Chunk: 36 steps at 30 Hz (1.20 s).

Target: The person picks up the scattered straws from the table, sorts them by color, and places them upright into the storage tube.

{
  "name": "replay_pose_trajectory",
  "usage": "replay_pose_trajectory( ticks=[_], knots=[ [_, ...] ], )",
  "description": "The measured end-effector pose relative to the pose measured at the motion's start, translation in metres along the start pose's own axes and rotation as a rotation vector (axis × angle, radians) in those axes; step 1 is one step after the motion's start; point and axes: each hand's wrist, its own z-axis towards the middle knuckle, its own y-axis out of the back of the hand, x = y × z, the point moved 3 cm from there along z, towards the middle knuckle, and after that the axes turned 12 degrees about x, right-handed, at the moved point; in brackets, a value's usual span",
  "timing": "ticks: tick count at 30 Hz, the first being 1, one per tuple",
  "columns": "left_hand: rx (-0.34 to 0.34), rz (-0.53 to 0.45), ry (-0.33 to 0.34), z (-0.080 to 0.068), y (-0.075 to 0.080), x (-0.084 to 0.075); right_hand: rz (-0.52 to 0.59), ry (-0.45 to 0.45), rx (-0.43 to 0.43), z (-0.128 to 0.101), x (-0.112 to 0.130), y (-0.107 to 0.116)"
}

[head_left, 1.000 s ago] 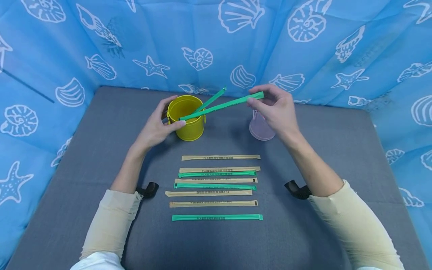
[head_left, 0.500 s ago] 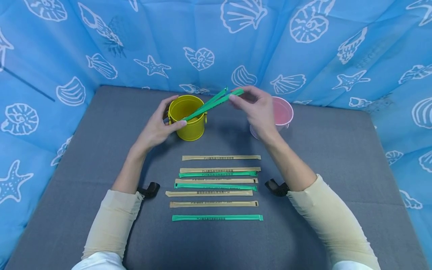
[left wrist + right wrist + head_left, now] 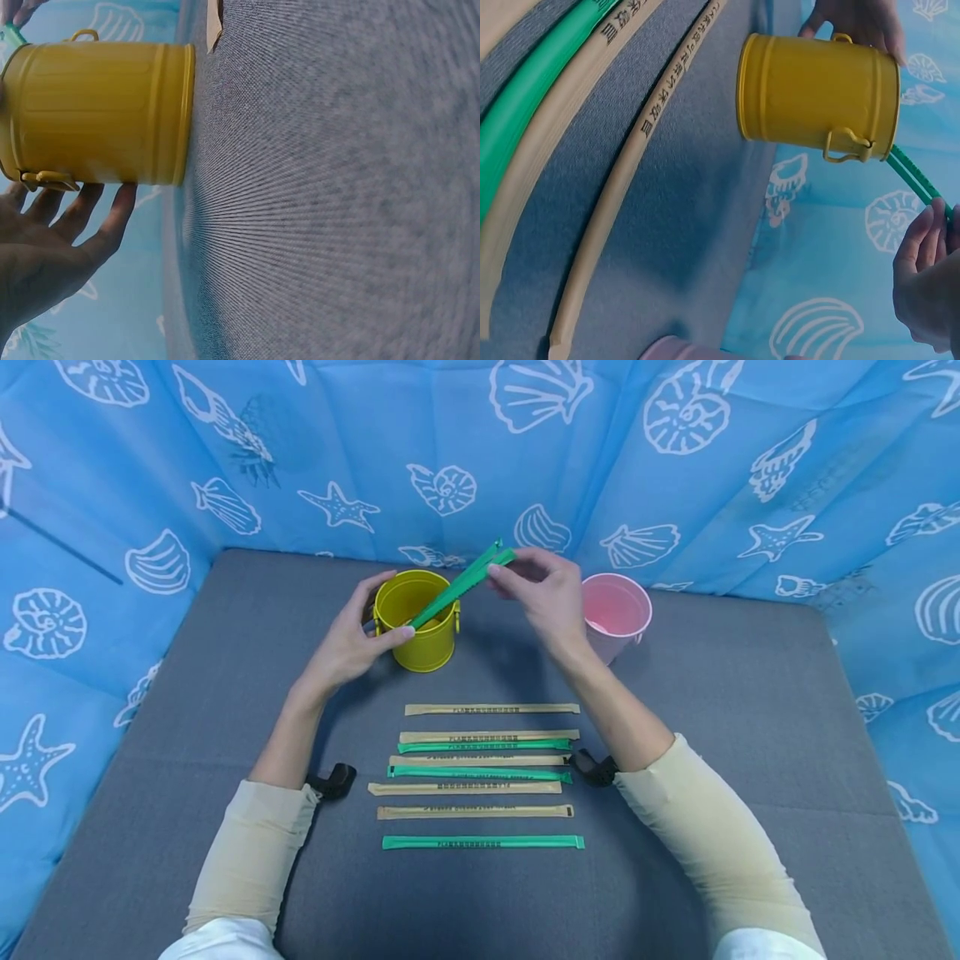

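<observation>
In the head view my left hand [image 3: 347, 635] holds the yellow bucket [image 3: 423, 647] from its left side, thumb across the front rim. The left wrist view shows its fingers [image 3: 112, 217] against the wall of that bucket [image 3: 97, 112], which stands on the table. Between thumb and fingers, my right hand [image 3: 551, 593] pinches the upper end of a green paper-wrapped straw [image 3: 461, 587]. This straw slants down into the bucket's mouth, alongside another green straw [image 3: 489, 553] leaning there. The right wrist view has both straws [image 3: 911, 174] sticking out of the bucket; their lower ends are hidden.
A pink bucket [image 3: 618, 610] stands right of my right hand, something pale inside. Several wrapped straws lie in rows before the buckets, tan ones [image 3: 491, 709] and green ones [image 3: 483, 842]. A blue shell-print curtain [image 3: 375, 452] hangs behind the grey table [image 3: 480, 910].
My right hand has moved left, carrying the green straw, which has tilted steeper and its lower end now sits in the yellow bucket. The pink bucket has come into view. My left hand stays put.
</observation>
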Motion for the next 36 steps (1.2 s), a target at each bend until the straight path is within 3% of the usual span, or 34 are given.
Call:
replay_pose_trajectory(
  ticks=[8,17,22,29,36],
  knots=[
    [-0.003,-0.013,0.003,-0.001,0.000,0.000,-0.040,-0.038,0.002,0.000,-0.005,-0.004],
    [-0.006,-0.038,-0.005,0.000,-0.002,0.000,-0.064,-0.003,0.053,-0.012,-0.006,0.006],
    [-0.004,-0.031,-0.006,-0.001,-0.002,-0.003,-0.108,-0.004,0.108,-0.027,-0.004,0.015],
    [0.002,0.001,0.006,-0.001,-0.001,-0.005,-0.180,-0.015,0.212,-0.060,0.018,0.021],
    [0.000,0.009,0.024,-0.001,-0.002,-0.005,-0.280,-0.030,0.220,-0.080,-0.009,0.044]
  ],
)
